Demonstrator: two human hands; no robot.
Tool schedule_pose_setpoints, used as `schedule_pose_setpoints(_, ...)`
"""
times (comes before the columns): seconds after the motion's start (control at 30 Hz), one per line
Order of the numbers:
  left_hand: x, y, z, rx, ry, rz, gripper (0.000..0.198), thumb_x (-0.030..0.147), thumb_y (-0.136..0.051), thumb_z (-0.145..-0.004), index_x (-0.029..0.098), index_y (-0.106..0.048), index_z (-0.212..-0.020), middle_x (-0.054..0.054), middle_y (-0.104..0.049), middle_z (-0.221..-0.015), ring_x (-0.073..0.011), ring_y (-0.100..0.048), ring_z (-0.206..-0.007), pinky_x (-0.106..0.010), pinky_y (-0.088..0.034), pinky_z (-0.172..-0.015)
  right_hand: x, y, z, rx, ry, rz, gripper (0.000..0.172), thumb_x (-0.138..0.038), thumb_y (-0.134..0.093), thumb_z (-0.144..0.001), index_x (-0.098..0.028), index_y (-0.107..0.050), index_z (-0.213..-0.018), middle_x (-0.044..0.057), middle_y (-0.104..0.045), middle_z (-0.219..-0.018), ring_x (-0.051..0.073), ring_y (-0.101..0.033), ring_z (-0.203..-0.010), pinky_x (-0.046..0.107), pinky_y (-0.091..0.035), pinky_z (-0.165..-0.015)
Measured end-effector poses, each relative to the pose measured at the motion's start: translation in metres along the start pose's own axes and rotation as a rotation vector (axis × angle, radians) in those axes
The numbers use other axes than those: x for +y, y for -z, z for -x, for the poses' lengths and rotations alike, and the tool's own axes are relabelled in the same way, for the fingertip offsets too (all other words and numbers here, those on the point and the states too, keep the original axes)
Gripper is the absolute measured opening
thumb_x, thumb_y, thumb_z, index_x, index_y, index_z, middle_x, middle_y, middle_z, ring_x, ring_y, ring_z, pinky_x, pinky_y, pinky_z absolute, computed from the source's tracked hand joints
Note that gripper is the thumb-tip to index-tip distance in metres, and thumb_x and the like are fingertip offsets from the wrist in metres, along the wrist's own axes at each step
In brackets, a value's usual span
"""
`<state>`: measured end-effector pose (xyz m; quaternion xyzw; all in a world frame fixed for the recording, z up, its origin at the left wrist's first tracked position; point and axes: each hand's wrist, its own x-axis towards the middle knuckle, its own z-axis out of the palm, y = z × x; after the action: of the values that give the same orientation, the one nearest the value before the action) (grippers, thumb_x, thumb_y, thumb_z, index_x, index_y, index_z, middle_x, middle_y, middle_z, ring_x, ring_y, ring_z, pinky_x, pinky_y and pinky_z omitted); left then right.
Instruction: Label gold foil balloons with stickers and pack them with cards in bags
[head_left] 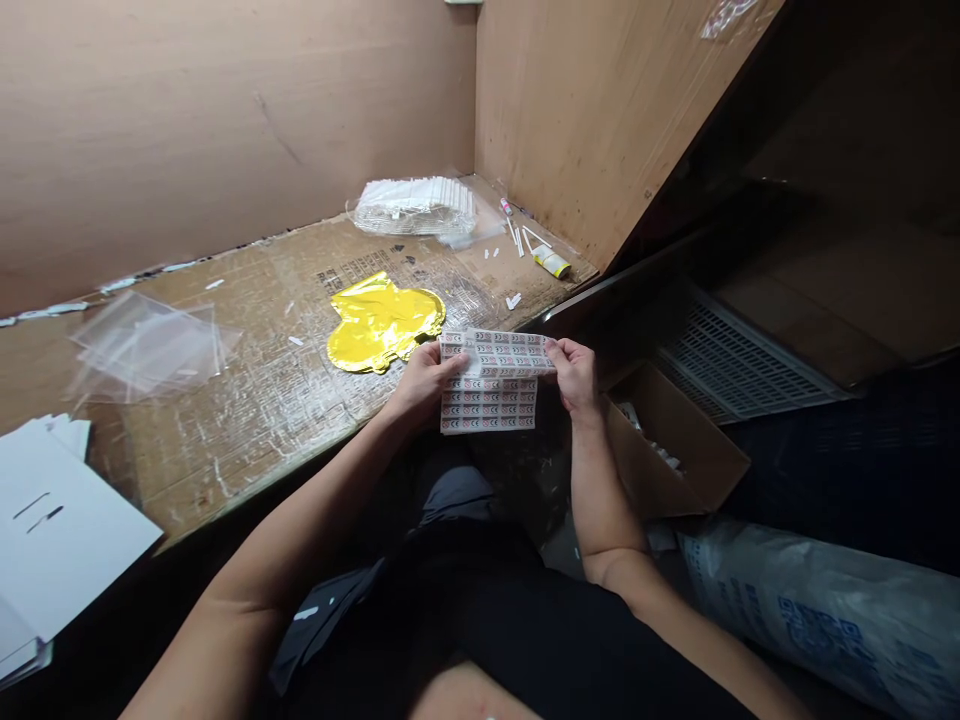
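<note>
From my end of the head camera, I have a sheet of small printed labels (489,407) stretched between both hands, off the table (247,425) and just in front of its near edge, above the lap. My left hand (421,382) pinches the sheet's left side, thumb laid over the printed face; my right hand (576,375) grips the upper right corner between thumb and fingers. The upper band reaches farther right than the part hanging below, and I cannot tell whether that is a fold or a second sheet.

As I judge it, this step wants light, even tension: too hard a pull could tear or crease the backing. The lower part hangs unsupported, so I would steady it before working on any single label. I would also tilt the rows towards the light and place my fingertips on the margins rather than the print. The yellow foil piece (386,322) lies just beyond my left hand, so I should mind my knuckles there.
</note>
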<state>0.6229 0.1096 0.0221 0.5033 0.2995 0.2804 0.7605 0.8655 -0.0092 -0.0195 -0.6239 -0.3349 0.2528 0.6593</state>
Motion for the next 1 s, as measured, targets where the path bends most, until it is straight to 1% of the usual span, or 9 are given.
schedule_pose_setpoints(0.1, -0.001, 0.003, -0.001, 0.014, 0.009, -0.064, 0.042, 0.046, -0.093, -0.073, 0.012, -0.075, -0.089, -0.008, -0.077, -0.079, -0.0178, -0.069, -0.061, -0.028, -0.056, -0.06, -0.006, 0.007, -0.004, 0.058, 0.109, 0.143, 0.067, -0.066, -0.076, -0.092, -0.019, -0.041, -0.058, -0.003, -0.034, -0.057, 0.008, -0.029, -0.055, 0.025, -0.022, -0.048)
schedule_pose_setpoints(0.17, -0.001, 0.005, -0.001, 0.023, 0.018, -0.091, 0.041, 0.046, -0.093, -0.073, 0.013, -0.072, -0.084, -0.006, -0.075, -0.076, -0.0167, -0.066, -0.059, -0.027, -0.054, -0.057, -0.01, 0.01, -0.009, 0.058, 0.102, 0.076, 0.068, -0.065, -0.079, -0.089, -0.019, -0.04, -0.058, -0.004, -0.032, -0.058, 0.008, -0.028, -0.057, 0.025, -0.022, -0.05)
schedule_pose_setpoints(0.33, 0.0, 0.004, -0.003, 0.031, 0.031, -0.096, 0.041, 0.045, -0.094, -0.07, 0.013, -0.071, -0.083, -0.005, -0.073, -0.073, -0.0157, -0.064, -0.057, -0.026, -0.052, -0.056, -0.014, 0.014, -0.014, -0.078, -0.088, -0.217, 0.053, -0.063, -0.093, -0.071, -0.018, -0.064, -0.074, -0.001, -0.057, -0.065, 0.011, -0.049, -0.06, 0.025, -0.043, -0.058)
schedule_pose_setpoints(0.47, -0.002, 0.002, -0.005, 0.058, 0.026, -0.037, 0.044, 0.044, -0.095, -0.068, 0.012, -0.074, -0.09, -0.005, -0.074, -0.075, -0.0175, -0.067, -0.059, -0.028, -0.055, -0.057, -0.013, 0.017, -0.013, -0.111, -0.091, -0.26, 0.047, -0.058, -0.093, -0.073, -0.018, -0.071, -0.085, 0.001, -0.066, -0.073, 0.015, -0.061, -0.067, 0.029, -0.053, -0.067)
schedule_pose_setpoints(0.53, -0.004, 0.003, -0.006, 0.083, 0.003, -0.008, 0.05, 0.047, -0.096, -0.069, 0.011, -0.075, -0.098, -0.007, -0.077, -0.081, -0.02, -0.07, -0.064, -0.031, -0.059, -0.062, -0.009, 0.025, -0.016, -0.023, -0.029, -0.259, 0.044, -0.055, -0.091, -0.075, -0.019, -0.069, -0.085, 0.001, -0.066, -0.074, 0.015, -0.061, -0.069, 0.028, -0.054, -0.069)
schedule_pose_setpoints(0.67, -0.006, 0.01, -0.017, 0.166, -0.083, 0.071, 0.057, 0.049, -0.097, -0.069, 0.013, -0.073, -0.106, -0.01, -0.08, -0.093, -0.0261, -0.078, -0.082, -0.038, -0.065, -0.075, 0.005, 0.058, -0.024, 0.386, 0.161, -0.28, 0.043, -0.056, -0.084, -0.081, -0.021, -0.061, -0.087, -0.001, -0.063, -0.079, 0.014, -0.061, -0.074, 0.026, -0.053, -0.072)
schedule_pose_setpoints(0.8, 0.008, 0.013, -0.059, 0.298, -0.225, 0.157, 0.051, 0.043, -0.096, -0.073, 0.018, -0.07, -0.108, -0.008, -0.08, -0.099, -0.0261, -0.079, -0.093, -0.04, -0.067, -0.083, 0.025, 0.089, -0.019, 0.647, 0.17, -0.197, 0.044, -0.061, -0.075, -0.085, -0.022, -0.056, -0.088, -0.001, -0.06, -0.08, 0.015, -0.06, -0.075, 0.028, -0.053, -0.071)
schedule_pose_setpoints(0.9, 0.027, 0.002, -0.117, 0.416, -0.301, 0.184, 0.035, 0.035, -0.087, -0.083, 0.021, -0.064, -0.105, -0.007, -0.079, -0.104, -0.023, -0.078, -0.096, -0.037, -0.067, -0.084, 0.04, 0.098, -0.007, 0.695, 0.095, -0.209, 0.047, -0.064, -0.076, -0.08, -0.023, -0.053, -0.088, 0.0, -0.061, -0.082, 0.017, -0.061, -0.076, 0.03, -0.054, -0.071)
schedule_pose_setpoints(1.0, 0.045, -0.021, -0.183, 0.508, -0.341, 0.213, 0.027, 0.029, -0.079, -0.092, 0.021, -0.058, -0.107, -0.005, -0.076, -0.108, -0.0176, -0.075, -0.093, -0.032, -0.064, -0.084, 0.051, 0.104, 0.004, 0.717, 0.026, -0.21, 0.051, -0.065, -0.077, -0.077, -0.023, -0.052, -0.088, -0.001, -0.061, -0.081, 0.017, -0.062, -0.073, 0.029, -0.053, -0.068)
